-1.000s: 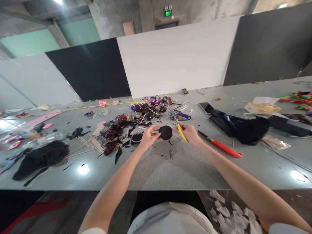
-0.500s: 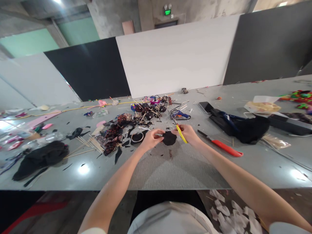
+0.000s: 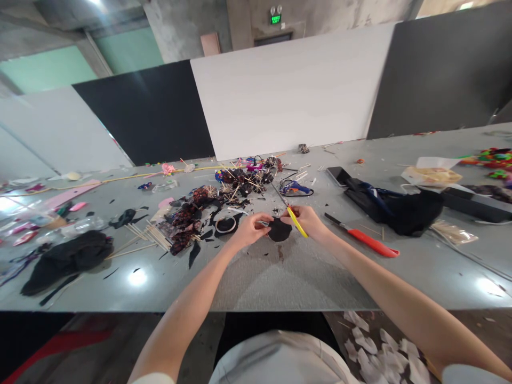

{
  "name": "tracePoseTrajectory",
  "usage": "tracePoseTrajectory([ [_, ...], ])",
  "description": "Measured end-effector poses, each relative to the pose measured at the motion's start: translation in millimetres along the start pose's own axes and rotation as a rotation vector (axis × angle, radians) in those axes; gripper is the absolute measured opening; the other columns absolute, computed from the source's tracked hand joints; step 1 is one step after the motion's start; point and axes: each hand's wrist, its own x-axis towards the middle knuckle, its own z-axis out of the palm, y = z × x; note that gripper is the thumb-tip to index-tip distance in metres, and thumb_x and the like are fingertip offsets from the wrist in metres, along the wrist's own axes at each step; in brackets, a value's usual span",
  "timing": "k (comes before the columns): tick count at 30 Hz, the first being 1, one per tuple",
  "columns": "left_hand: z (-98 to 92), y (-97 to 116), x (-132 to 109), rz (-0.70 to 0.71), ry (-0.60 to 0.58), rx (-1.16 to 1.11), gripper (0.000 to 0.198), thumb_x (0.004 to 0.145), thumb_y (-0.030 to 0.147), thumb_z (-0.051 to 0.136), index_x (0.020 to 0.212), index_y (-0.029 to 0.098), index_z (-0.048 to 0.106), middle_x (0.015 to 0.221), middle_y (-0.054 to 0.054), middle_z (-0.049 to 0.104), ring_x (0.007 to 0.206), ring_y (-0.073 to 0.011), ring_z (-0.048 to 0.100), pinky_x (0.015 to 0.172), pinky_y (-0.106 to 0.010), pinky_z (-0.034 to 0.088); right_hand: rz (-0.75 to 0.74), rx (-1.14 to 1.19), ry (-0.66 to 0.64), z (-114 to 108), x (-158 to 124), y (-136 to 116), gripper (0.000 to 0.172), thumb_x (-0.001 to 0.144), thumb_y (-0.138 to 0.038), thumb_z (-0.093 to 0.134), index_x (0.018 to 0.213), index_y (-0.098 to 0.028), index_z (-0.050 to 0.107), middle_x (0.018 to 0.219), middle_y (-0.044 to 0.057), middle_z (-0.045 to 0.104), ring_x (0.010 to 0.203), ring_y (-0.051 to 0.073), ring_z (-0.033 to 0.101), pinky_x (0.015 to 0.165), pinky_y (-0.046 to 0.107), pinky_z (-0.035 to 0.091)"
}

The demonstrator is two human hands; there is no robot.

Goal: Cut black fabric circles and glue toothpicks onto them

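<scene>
Between my hands is a small, roughly round piece of black fabric (image 3: 279,230). My left hand (image 3: 255,228) pinches its left edge with thumb and fingers. In my right hand (image 3: 306,220) are scissors with yellow handles (image 3: 296,221), their blades pointing up and away to the left. The fingertips of that same hand also touch the fabric's upper right edge. Left of my left hand lies a roll of tape (image 3: 225,224) among black scraps. Beyond the hands sit several dark balls stuck with thin sticks (image 3: 258,181).
A red-handled knife (image 3: 373,242) lies right of my right arm. Behind are a blue glue gun (image 3: 296,188), a phone (image 3: 338,176) and a black bag (image 3: 400,208). Leftward are wooden sticks (image 3: 150,236), patterned dark cloth (image 3: 186,226) and black cloth (image 3: 70,260).
The black fabric has shifted slightly down and turned a little in my fingers. The scissors have tilted slightly to the left, still in my right hand.
</scene>
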Motion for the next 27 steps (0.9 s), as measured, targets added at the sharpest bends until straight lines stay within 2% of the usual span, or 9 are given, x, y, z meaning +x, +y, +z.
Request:
tracePoseTrajectory([
  [6,-0.2,1.1,0.0,-0.011,-0.004,-0.017,0.031,0.084,0.031,0.076,0.111,0.017,0.069,0.113,-0.010,0.071,0.079,-0.0156,0.071,0.070,-0.027,0.059,-0.028,0.011,0.022,0.4,1.5,6.5,0.031,0.065,-0.041,0.076,0.081,-0.014,0.072,0.080,0.006,0.073,0.075,0.020,0.063,0.072,0.029,0.047],
  [17,0.1,10.1,-1.1,-0.023,-0.031,0.017,0.031,0.085,0.034,0.075,0.110,0.016,0.074,0.102,-0.010,0.076,0.075,-0.0168,0.072,0.070,-0.027,0.058,-0.025,-0.033,0.037,0.9,-1.1,7.4,0.035,0.068,-0.044,0.078,0.086,-0.015,0.071,0.084,0.007,0.074,0.078,0.022,0.065,0.070,0.028,0.048],
  [22,-0.8,7.1,0.2,-0.034,-0.018,0.019,0.032,0.085,0.035,0.076,0.110,0.016,0.077,0.095,-0.009,0.078,0.072,-0.0178,0.073,0.071,-0.029,0.059,-0.028,-0.114,0.088,-0.7,2.4,17.3,0.034,0.071,-0.043,0.075,0.090,-0.015,0.073,0.086,0.007,0.075,0.080,0.024,0.066,0.070,0.028,0.048],
  [27,-2.6,3.3,1.2,-0.047,-0.010,0.007,0.035,0.084,0.036,0.076,0.112,0.016,0.078,0.094,-0.009,0.079,0.072,-0.0195,0.074,0.070,-0.029,0.059,-0.023,-0.150,0.111,-1.5,3.5,18.1,0.038,0.071,-0.050,0.076,0.086,-0.016,0.071,0.082,0.006,0.073,0.077,0.023,0.064,0.070,0.029,0.046],
])
